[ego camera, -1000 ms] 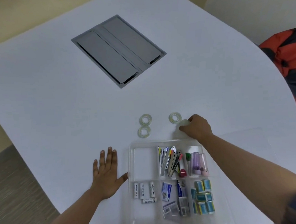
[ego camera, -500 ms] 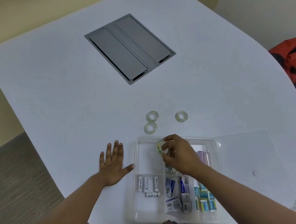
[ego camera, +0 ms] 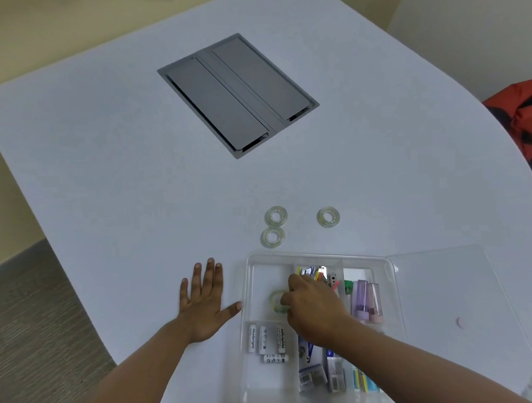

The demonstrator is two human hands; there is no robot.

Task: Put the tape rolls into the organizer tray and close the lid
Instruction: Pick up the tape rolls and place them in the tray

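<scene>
A clear organizer tray [ego camera: 249, 267] sits at the near table edge, its clear lid [ego camera: 454, 298] lying open flat to the right. My right hand [ego camera: 316, 311] is inside the tray's far-left compartment, fingertips closed on a clear tape roll [ego camera: 277, 301] held low there. Three more tape rolls lie on the table beyond the tray: one [ego camera: 276, 216], one just below it [ego camera: 272, 237], one further right [ego camera: 328, 217]. My left hand [ego camera: 204, 303] rests flat on the table, fingers spread, thumb touching the tray's left wall.
White batteries [ego camera: 266, 339] fill the compartment below the tape roll; clips, purple sharpeners and small boxes fill the others. A grey cable hatch [ego camera: 238, 93] is set in the table's middle. An orange and black bag [ego camera: 526, 120] sits past the right edge.
My right hand picked a tape roll off the table beyond the tray, carried it back and lowered it into the far-left compartment. My left hand stayed flat beside the tray.
</scene>
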